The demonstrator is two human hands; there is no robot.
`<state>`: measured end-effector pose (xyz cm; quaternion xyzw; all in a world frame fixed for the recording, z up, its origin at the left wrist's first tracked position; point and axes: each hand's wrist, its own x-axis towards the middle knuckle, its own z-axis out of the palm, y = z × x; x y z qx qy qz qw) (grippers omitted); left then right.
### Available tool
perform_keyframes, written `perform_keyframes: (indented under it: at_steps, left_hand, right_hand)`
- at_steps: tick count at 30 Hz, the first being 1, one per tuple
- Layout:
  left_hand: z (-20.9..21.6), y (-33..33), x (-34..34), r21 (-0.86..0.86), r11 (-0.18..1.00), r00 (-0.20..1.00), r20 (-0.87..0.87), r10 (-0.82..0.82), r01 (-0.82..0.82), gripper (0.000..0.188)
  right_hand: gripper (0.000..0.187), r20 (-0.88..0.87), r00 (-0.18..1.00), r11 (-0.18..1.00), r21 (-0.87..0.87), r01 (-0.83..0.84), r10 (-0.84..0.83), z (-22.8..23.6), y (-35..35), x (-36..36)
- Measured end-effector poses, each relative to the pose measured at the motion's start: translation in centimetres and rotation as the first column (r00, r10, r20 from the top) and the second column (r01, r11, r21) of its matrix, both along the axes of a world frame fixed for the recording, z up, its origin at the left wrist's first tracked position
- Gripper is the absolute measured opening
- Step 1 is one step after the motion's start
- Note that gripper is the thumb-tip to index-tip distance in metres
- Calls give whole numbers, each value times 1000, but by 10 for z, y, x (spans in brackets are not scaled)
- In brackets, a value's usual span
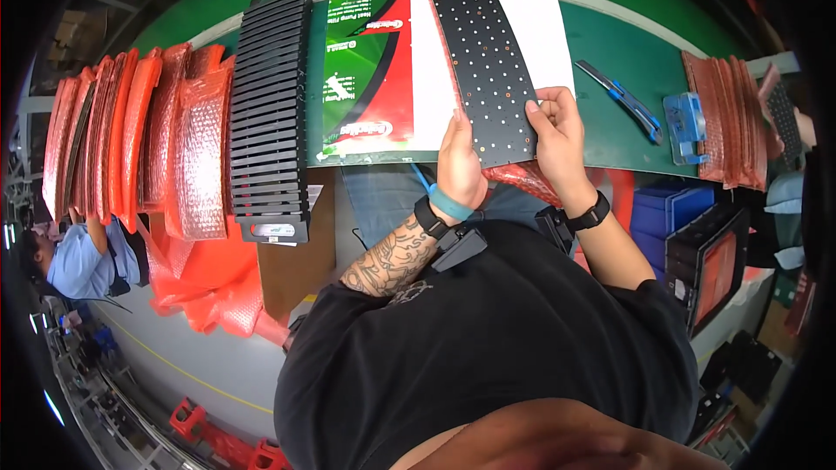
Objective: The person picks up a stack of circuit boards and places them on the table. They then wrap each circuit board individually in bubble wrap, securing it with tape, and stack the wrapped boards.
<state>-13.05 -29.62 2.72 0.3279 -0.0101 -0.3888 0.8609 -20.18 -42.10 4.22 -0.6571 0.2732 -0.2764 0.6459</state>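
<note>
A long black circuit board (489, 61), dotted with white spots and a few copper-coloured rings, is held slightly tilted between my hands. My left hand (461, 165) grips its lower left edge. On the right edge, my right hand (562, 130) is closed with the thumb lying on the board's face. Pink-red bubble wrap (527, 181) shows beneath the board's near end and along its left side. Under the board lies a white sheet (544, 35), beside a green and red printed sheet (366, 70). A blue and black utility knife (623, 103) rests right of my right hand.
At left stands a black slotted rack (270, 104), then a row of red bubble-wrap packs (196, 148). A clear blue tape dispenser (685, 128) and more wrapped packs (724, 122) are at right. Blue bins (666, 209) sit below the green table (627, 152). Another person (83, 261) is at far left.
</note>
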Motion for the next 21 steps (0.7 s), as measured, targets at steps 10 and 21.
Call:
perform_keyframes:
  at_steps: [10,21]
  left_hand:
    - [-19,2,1,-117,990,996,-42,-85,79,40]
    - [8,0,-4,-18,999,999,-27,-45,45,47]
  right_hand:
    - [18,-179,984,983,-177,-38,6,1,-8,0]
    - [20,-220,969,935,-354,27,-111,23,0,-8]
